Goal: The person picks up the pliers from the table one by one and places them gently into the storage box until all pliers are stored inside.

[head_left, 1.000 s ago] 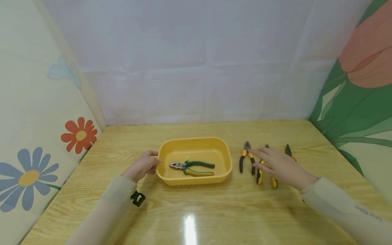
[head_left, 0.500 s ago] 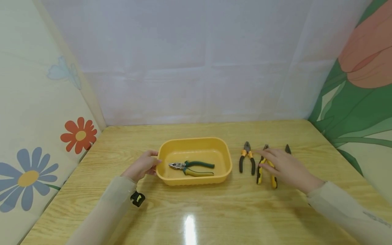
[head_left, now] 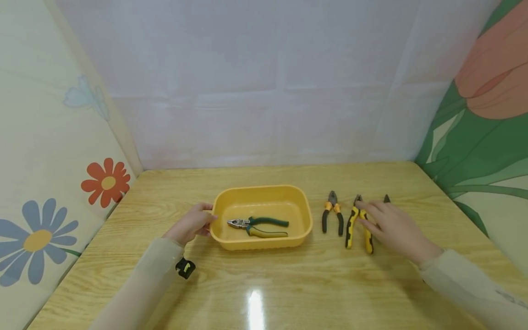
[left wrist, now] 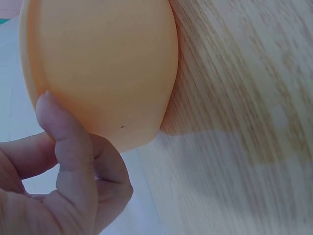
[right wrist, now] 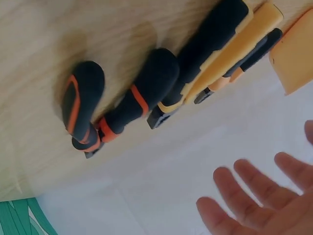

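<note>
While left hand (head_left: 193, 223) pinches yellow rounded-rectangular plastic tray (head_left: 264, 244), right hand (head_left: 397, 231), fingers extended, hovers near yellow-and-black-handled metal pliers (head_left: 350, 228).

Pale sleeves (head_left: 138, 282); beside the left cuff (head_left: 167, 250), a black piece (head_left: 185, 268) marked yellow; faint grey marking (head_left: 510, 297) on the right sleeve (head_left: 464, 284)

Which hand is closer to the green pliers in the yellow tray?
The left hand, holding the left end of the tray, left of the green pliers. The right hand is farther, past the tray's right end, near the yellow-and-black pliers.
</note>
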Tool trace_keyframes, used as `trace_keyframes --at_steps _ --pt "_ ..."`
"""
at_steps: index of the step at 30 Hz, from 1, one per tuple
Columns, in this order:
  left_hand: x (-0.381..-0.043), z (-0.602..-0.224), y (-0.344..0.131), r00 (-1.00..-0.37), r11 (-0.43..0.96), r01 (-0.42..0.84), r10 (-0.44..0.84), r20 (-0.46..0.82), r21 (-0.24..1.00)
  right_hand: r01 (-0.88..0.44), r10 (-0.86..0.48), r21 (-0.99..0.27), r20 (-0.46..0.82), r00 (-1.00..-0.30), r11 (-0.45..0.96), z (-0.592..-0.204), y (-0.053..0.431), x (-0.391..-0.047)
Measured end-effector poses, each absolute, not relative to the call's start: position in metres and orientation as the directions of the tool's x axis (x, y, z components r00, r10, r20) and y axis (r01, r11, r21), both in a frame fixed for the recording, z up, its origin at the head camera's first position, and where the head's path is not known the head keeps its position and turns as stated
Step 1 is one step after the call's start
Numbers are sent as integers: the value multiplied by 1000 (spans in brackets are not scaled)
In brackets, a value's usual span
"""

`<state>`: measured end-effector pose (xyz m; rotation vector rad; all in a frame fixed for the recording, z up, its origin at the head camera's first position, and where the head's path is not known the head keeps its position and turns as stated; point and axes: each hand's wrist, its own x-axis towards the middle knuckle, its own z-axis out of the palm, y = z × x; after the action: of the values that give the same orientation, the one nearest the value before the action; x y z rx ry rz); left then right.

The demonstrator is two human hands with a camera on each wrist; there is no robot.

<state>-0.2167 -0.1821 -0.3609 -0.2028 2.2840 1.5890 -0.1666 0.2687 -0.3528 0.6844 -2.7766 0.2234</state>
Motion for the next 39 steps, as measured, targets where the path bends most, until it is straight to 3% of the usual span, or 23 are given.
trace_keyframes --at_steps 26,39 --pt "-217 -360 -183 -926 353 -319 82 -369 879 -350 -282 -99 409 -868 932 -379 282 -161" --pt "-218 -360 -182 -925 349 -325 78 -372 879 -242 -184 -193 276 -943 951 -387 291 -166"
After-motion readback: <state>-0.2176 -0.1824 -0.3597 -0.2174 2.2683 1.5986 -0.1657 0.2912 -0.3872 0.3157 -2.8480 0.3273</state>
